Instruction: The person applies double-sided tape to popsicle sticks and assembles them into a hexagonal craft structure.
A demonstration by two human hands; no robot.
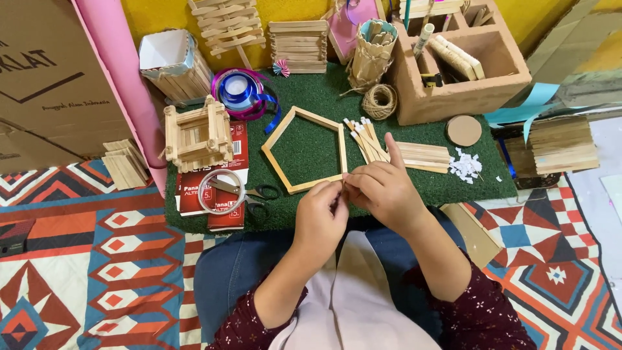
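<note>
Both forearms come up from the lap in dark red flowered sleeves and meet at the near edge of the green mat point(311, 146). The left hand point(319, 217) is curled, knuckles up, its grip pinched shut at the fingertips. The right hand point(382, 188) sits just beside it, touching it, fingers bent inward and index finger pointing up and away; its grip is pinched too. What the two pinch between them is too small and too hidden to name. The pentagon frame point(304, 149) of sticks lies flat on the mat just beyond the hands, its near right corner next to the fingertips; I cannot tell whether they touch it. A fan of loose sticks point(364, 137) lies just past the right hand's index finger, with a flat stack of sticks point(424, 155) to its right and white scraps point(465, 165) beyond that. Left of the left hand lie scissors point(249, 194) and a tape ring point(221, 191) on red boxes point(227, 214), with a stick cabin point(196, 134) behind them. A twine ball point(380, 100) and a brown organiser point(463, 65) stand farther back.
</note>
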